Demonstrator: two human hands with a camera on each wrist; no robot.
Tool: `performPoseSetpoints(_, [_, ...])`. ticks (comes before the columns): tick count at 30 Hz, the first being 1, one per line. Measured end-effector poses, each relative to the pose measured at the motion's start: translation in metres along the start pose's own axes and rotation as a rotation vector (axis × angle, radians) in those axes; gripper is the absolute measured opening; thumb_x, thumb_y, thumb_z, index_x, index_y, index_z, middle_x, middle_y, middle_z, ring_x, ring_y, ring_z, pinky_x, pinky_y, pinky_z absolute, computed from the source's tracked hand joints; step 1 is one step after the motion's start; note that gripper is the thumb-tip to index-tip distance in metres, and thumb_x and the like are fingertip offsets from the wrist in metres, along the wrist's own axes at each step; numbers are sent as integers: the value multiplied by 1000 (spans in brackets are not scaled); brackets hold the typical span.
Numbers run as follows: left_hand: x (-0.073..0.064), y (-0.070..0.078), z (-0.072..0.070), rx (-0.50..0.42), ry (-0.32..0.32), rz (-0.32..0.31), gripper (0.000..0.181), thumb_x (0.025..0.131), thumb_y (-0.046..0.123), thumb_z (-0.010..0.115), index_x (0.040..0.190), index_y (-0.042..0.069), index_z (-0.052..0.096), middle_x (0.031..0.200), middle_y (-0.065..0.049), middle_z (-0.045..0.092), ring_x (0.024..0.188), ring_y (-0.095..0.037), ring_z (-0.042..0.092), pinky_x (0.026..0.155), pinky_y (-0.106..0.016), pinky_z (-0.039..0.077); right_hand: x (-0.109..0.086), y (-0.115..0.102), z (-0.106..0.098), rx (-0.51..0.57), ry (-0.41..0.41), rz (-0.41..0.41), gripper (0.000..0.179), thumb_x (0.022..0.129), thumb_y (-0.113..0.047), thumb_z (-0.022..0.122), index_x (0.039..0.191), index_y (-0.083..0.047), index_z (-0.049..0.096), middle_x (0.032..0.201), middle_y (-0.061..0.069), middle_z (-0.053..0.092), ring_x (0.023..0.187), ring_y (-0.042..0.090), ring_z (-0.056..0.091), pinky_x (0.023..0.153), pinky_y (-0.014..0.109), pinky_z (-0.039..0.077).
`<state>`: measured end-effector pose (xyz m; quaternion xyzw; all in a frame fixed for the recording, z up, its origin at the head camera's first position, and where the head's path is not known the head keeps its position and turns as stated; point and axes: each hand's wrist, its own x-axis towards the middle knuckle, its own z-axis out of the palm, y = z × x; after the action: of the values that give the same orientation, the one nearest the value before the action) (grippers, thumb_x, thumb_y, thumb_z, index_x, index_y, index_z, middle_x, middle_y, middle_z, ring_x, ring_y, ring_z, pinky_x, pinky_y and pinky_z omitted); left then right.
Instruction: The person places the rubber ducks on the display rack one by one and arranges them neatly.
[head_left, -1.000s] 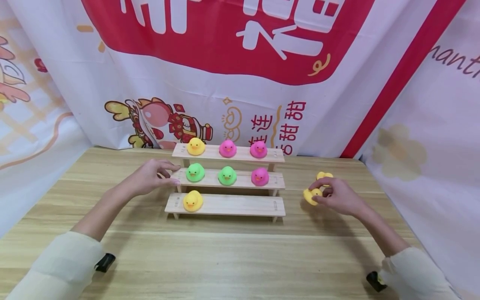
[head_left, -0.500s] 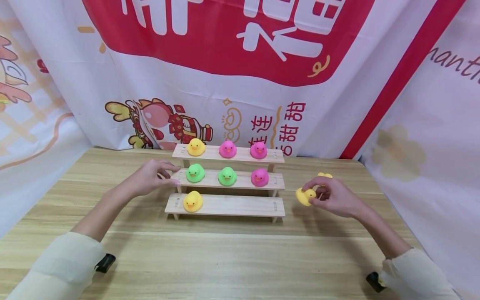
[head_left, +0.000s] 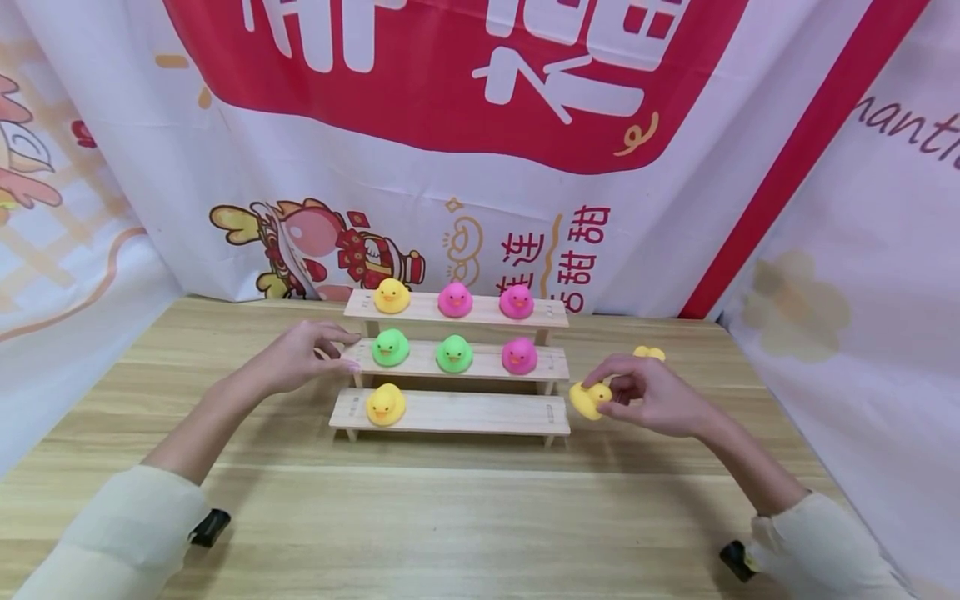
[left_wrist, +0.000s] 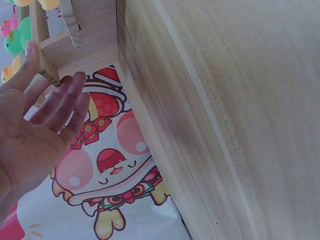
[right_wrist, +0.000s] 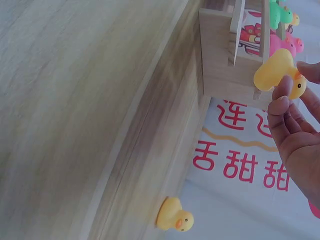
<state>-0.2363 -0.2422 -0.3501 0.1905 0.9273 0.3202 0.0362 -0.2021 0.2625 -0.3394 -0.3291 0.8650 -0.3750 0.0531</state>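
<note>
A yellow rubber duck (head_left: 590,400) is pinched between the thumb and fingers of my right hand (head_left: 648,396), off the right end of the lowest step. The right wrist view shows this held duck (right_wrist: 276,70) tilted in the fingertips. My left hand (head_left: 303,357) grips the left end of the middle step of a three-step wooden stand (head_left: 472,408), thumb on one side and fingers on the other. On the top step sit a yellow duck (head_left: 392,296) and two pink ones. Two green ducks (head_left: 453,354) and a pink duck (head_left: 519,356) line the middle step. One yellow duck (head_left: 386,405) occupies the lowest step's left end.
Another yellow duck (head_left: 649,352) lies on the wooden table (head_left: 450,525) behind my right hand. A printed cloth (head_left: 420,183) hangs close behind the stand, with more cloth along both sides.
My right hand has carried the yellow rubber duck leftward from beside the loose duck to the lowest step's right end. My left hand has stayed at the stand.
</note>
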Motion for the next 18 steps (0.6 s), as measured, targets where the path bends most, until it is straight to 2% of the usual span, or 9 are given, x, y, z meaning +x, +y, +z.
performPoseSetpoints(8, [-1,-1,1,-5,1,1,50,92,22,82,131,-6,67,128,-26,68,98,-29,71,81,-41,61,9,-7,8,35,-49,-31,24,92,-8,80,114,-4,72,94,2,68,65,11,55,60,24,50])
performPoseSetpoints(13, [-1,-1,1,-6,6,6,50,91,21,82,130,-7,67,128,-26,68,97,-29,71,82,-42,61,15,-8,13,56,-72,-77,25,91,-6,79,115,-3,72,96,3,70,65,10,57,60,24,52])
performPoseSetpoints(18, [0,-1,1,-12,9,7,50,92,20,82,131,-7,67,129,-27,68,98,-30,71,82,-43,61,23,-15,17,52,-100,-69,28,91,-8,80,117,-6,72,98,1,72,67,12,60,63,24,54])
